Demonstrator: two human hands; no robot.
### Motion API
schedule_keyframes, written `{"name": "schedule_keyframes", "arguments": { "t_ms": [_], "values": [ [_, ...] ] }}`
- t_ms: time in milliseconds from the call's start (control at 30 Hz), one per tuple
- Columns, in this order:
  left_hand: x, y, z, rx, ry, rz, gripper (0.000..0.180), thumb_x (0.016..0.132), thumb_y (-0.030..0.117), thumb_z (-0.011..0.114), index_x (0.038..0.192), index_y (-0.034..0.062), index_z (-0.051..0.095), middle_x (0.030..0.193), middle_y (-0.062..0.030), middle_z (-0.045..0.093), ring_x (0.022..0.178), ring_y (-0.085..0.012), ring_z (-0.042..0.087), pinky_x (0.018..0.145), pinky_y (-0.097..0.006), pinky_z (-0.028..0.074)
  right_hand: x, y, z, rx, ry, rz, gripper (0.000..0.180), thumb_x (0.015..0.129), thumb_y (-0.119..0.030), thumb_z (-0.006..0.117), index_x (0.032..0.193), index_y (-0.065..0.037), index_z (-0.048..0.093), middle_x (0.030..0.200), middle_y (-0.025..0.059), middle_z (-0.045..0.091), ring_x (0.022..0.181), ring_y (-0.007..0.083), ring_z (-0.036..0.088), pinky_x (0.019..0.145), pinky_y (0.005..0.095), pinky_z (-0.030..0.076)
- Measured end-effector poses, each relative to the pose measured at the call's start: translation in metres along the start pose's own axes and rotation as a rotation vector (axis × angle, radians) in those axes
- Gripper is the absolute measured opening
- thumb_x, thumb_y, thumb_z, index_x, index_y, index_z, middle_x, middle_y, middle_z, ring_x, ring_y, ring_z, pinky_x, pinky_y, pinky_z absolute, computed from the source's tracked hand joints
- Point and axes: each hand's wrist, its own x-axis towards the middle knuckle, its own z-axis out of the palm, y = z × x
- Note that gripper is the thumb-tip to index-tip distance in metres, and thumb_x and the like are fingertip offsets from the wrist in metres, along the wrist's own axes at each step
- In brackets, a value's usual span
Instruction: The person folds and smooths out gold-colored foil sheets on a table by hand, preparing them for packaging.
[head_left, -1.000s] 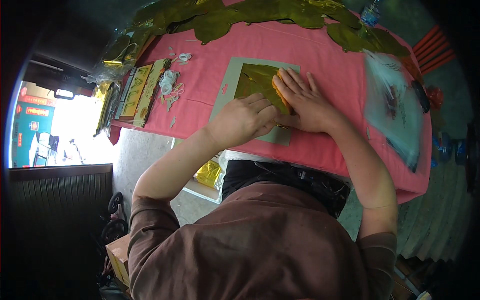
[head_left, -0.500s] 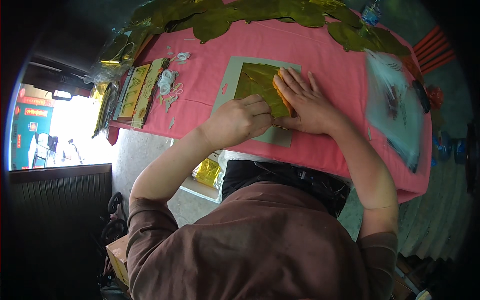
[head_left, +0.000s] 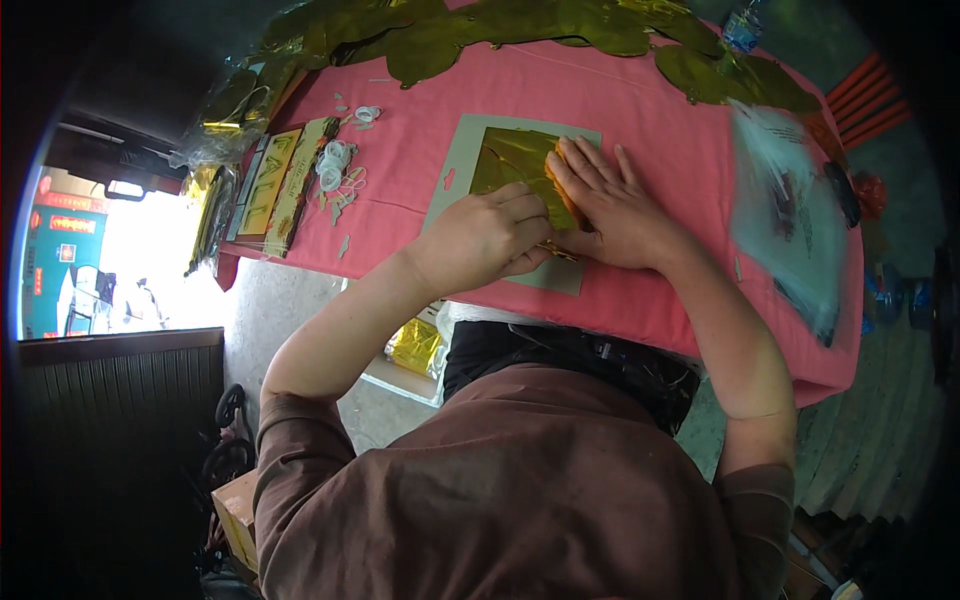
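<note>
A shiny gold foil sheet (head_left: 515, 165), folded flat, lies on a grey card (head_left: 460, 150) with a cut-out hanging hole at its left side. My left hand (head_left: 485, 240) is closed, its fingertips pinching the foil's near edge. Flat on the foil's right part rests my right hand (head_left: 620, 215), fingers stretched out and slightly apart. Orange-gold folds of foil show beside its fingers. My left fingers hide part of the foil's near left corner.
A pink cloth (head_left: 400, 220) covers the table. At left are packaged cards (head_left: 270, 190), white ribbon coils (head_left: 333, 165) and small grey scraps. Gold foil pieces (head_left: 560, 25) line the far edge. Clear plastic bags (head_left: 785, 210) lie at right; a bottle (head_left: 743, 28) stands at the far right.
My left hand has shifted very slightly, and the foil at its fingertips is creased a little differently. My right hand stays pressed in the same place.
</note>
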Motion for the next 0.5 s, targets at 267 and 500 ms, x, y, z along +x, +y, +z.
{"name": "schedule_keyframes", "arguments": {
  "t_ms": [267,500],
  "values": [
    [0.002,0.010,0.003,0.168,0.024,0.004,0.014,0.070,0.011,0.066,0.083,0.0079,0.061,0.080,-0.0034,0.055,0.078,-0.0208,0.056,0.061,-0.031,0.051,0.000,0.003,0.004,0.009,0.016,-0.011,0.086,0.083,-0.053,0.050,0.146,-0.006,0.014,0.153,0.0152,0.009,0.142,0.0275,0.005,0.112,0.0517,0.001],
    [0.001,0.013,-0.002,0.304,-0.074,0.161,0.013,0.069,0.013,0.060,0.081,0.0096,0.061,0.081,-0.0008,0.053,0.078,-0.0167,0.055,0.060,-0.027,0.051,-0.001,0.001,0.002,-0.041,0.021,-0.012,0.088,0.082,-0.052,0.052,0.146,-0.006,0.013,0.153,0.0145,0.010,0.142,0.0274,0.006,0.112,0.0524,0.002]
  ]
}}
